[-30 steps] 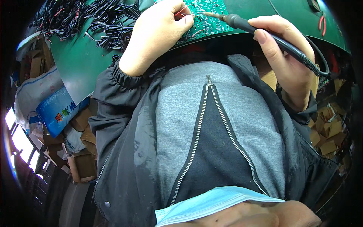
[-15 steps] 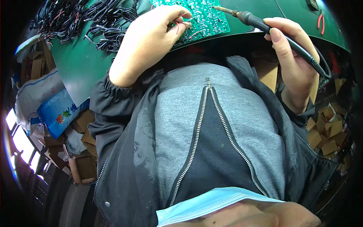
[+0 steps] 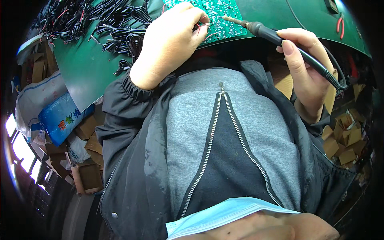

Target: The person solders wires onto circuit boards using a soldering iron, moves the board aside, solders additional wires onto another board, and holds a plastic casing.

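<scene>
A green circuit board (image 3: 226,25) lies on the green table near its front edge, covered with small components. Over the board's left part, my left hand (image 3: 172,44) pinches a thin red wire (image 3: 196,27) between thumb and fingers; the wire's end is hidden. My right hand (image 3: 306,64) grips a soldering iron (image 3: 270,34) with a black handle, like a pen. The iron's tip (image 3: 225,18) points left and hovers over or touches the board; I cannot tell which. Its cord curls back beside my right hand.
Bundles of black cables with plugs (image 3: 114,38) cover the table's (image 3: 78,68) left part. Red-handled pliers (image 3: 340,27) lie at the far right. Cardboard boxes (image 3: 346,136) and a blue bag (image 3: 60,116) are below the table on either side.
The soldering iron's tip has moved slightly down and left over the board. My left hand has shifted a little right with the wire, and the board has slid slightly right.
</scene>
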A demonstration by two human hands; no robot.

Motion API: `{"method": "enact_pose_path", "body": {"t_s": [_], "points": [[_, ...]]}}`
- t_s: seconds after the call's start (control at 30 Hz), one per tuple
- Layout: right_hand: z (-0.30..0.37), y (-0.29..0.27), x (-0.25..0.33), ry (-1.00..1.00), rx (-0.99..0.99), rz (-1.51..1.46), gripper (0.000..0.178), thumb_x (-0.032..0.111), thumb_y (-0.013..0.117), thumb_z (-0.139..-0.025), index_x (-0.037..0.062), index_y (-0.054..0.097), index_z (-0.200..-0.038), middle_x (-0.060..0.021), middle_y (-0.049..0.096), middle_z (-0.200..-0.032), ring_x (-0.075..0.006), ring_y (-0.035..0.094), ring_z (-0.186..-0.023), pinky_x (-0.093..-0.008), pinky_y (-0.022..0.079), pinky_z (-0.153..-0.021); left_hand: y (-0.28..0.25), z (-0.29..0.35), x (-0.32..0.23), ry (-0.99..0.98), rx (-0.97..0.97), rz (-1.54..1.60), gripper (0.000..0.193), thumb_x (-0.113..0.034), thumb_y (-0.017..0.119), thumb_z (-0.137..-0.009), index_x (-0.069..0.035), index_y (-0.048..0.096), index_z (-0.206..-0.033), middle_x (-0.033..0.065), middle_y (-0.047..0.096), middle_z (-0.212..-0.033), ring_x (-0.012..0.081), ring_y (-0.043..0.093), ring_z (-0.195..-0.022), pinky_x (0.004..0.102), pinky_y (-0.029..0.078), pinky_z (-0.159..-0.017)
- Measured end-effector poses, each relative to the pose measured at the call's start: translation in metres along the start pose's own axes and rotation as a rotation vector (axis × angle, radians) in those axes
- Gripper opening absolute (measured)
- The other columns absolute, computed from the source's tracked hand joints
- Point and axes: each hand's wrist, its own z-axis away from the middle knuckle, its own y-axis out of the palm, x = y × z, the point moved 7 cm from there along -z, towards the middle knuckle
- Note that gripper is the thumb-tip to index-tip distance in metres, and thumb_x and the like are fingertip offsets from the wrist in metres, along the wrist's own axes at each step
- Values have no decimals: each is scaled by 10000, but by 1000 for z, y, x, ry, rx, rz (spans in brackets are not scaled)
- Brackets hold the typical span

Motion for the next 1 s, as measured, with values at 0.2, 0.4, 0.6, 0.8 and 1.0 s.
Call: {"method": "enact_pose_path", "body": {"t_s": [0.2,0.4,0.6,0.8,1.0], "points": [[-4,9,-2,30,116,-52,161,15,660,-982,-60,693,-1121,-105,694,-1074,-132,663,-888,-241,531,-826,1,1,0,21,-33,-8,75,-91,727,-851,-54,666,-876,119,612,-834,321,637,-777,392,520,-689],[-1,9,-3,74,91,-71,157,4,652,-980,-59,688,-1120,-103,691,-1069,-131,658,-899,-243,525,-832,0,0,-2,33,-34,8,73,-86,722,-847,-55,661,-870,115,613,-836,320,637,-777,392,519,-687],[-10,12,11,-40,266,40,164,-7,646,-977,-59,681,-1128,-112,688,-1048,-134,652,-904,-238,509,-832,0,0,-1,22,-10,11,70,-91,716,-848,-54,662,-869,118,617,-839,319,640,-786,395,520,-695],[-8,-2,11,-17,72,56,164,20,652,-985,-42,698,-1130,-97,703,-1032,-118,654,-881,-224,501,-786,-5,-4,-8,21,27,6,72,-102,712,-853,-53,663,-871,120,618,-838,322,641,-790,402,520,-701],[-6,-9,9,15,-35,78,178,65,665,-993,-26,714,-1137,-76,711,-969,-99,649,-840,-211,481,-739,-1,-3,-1,7,71,30,59,-93,700,-864,-44,670,-873,128,621,-845,325,644,-813,403,522,-719]]}}
